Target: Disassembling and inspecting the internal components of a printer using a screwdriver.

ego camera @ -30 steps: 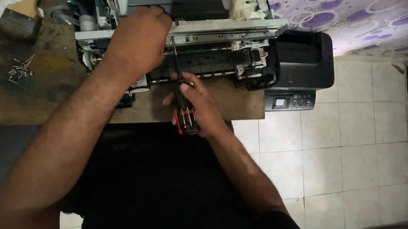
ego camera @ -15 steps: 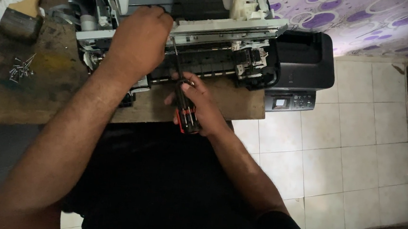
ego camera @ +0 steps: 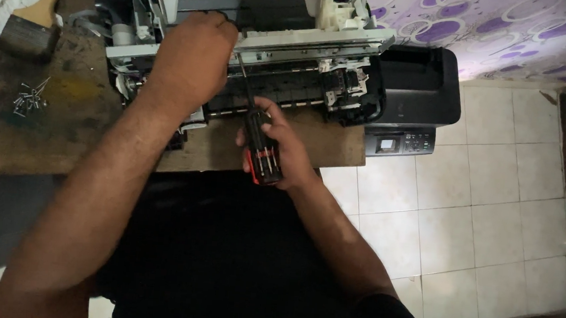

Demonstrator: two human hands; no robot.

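Head view, looking down on a wooden bench (ego camera: 63,135) that carries a partly dismantled printer (ego camera: 271,50) with its cover off and its grey and white frame exposed. The left hand (ego camera: 193,58) lies palm-down on the front rail of the printer at about 11 o'clock from the picture's centre, fingers curled over the edge; whether it grips the rail or only presses on it cannot be told. The right hand (ego camera: 277,148) is closed around the black-and-red handle of a screwdriver (ego camera: 258,137), whose thin shaft runs up toward 11 o'clock and meets the frame just beside the left hand (the tip itself is too small to make out). A paintbrush (ego camera: 34,22) lies at 10 o'clock, with a heap of small loose screws (ego camera: 29,95) near it at 9 o'clock. Risks, as a judgement: the shaft enters at a slant, so the tip could slip off its seat and strike the nearby left fingers or score the plastic; a freed screw could drop into the open mechanism.
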